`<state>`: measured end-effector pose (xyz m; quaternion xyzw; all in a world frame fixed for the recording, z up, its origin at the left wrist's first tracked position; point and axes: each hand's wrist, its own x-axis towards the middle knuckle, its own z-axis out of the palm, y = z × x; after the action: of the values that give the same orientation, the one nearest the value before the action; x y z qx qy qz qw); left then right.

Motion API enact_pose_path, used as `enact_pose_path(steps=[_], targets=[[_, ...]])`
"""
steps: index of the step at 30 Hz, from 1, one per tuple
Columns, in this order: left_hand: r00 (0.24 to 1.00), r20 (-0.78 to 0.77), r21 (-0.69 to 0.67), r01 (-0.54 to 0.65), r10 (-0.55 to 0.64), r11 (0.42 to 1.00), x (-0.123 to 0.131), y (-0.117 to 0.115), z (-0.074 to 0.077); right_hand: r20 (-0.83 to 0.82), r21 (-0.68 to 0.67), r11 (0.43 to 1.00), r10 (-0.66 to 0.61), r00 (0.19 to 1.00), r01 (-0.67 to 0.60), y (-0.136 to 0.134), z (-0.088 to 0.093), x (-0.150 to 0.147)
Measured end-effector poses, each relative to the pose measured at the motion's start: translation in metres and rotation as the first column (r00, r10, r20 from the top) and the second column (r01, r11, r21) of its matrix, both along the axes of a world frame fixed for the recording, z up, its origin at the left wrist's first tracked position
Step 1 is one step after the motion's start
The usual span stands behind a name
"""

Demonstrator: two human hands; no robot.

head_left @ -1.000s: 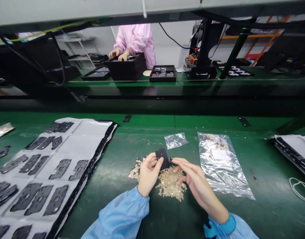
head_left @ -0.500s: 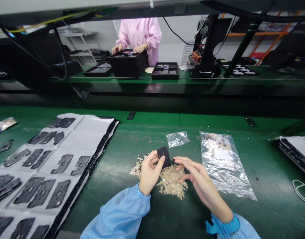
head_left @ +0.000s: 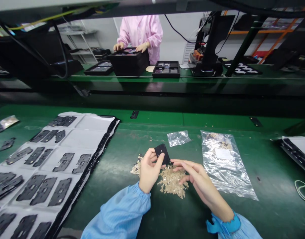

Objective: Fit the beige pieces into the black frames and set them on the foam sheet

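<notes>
Jutting from left grip (head_left: pixel 150 170) (black plate (head_left: pixel 166 156))

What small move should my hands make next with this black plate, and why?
Probably just hold the black plate steady: your left hand grips it, and your right hand has fingertips close to its lower corner, by the pile of tan pieces, so drifting could upset fine finger work. Whether those fingertips pinch anything is too small to tell.
</notes>
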<state>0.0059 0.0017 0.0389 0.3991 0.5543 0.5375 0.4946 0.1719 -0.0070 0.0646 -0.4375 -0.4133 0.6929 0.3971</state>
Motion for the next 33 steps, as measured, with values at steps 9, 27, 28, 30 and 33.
enact_pose_path(steps=[9,27,28,30,33], targets=[[0.964,-0.263,0.192,0.01,0.042,0.981,0.004,-0.008,-0.002,0.061,0.011,1.0,0.009,0.998,-0.009,0.0,-0.009,0.0],[0.908,-0.411,0.264,0.034,0.08,0.964,0.006,-0.01,-0.005,0.189,0.125,0.991,0.025,0.982,-0.049,0.001,-0.011,-0.007],[0.909,-0.41,0.265,0.037,0.078,0.964,0.006,-0.01,-0.005,0.184,0.123,0.991,0.025,0.983,-0.048,0.001,-0.011,-0.007],[0.91,-0.408,0.269,0.04,0.077,0.962,0.006,-0.01,-0.005,0.174,0.114,0.992,0.029,0.984,-0.05,0.001,-0.011,-0.007],[0.91,-0.407,0.271,0.039,0.077,0.962,0.005,-0.01,-0.004,0.141,0.097,0.994,0.035,0.989,-0.049,0.002,-0.013,-0.007]])
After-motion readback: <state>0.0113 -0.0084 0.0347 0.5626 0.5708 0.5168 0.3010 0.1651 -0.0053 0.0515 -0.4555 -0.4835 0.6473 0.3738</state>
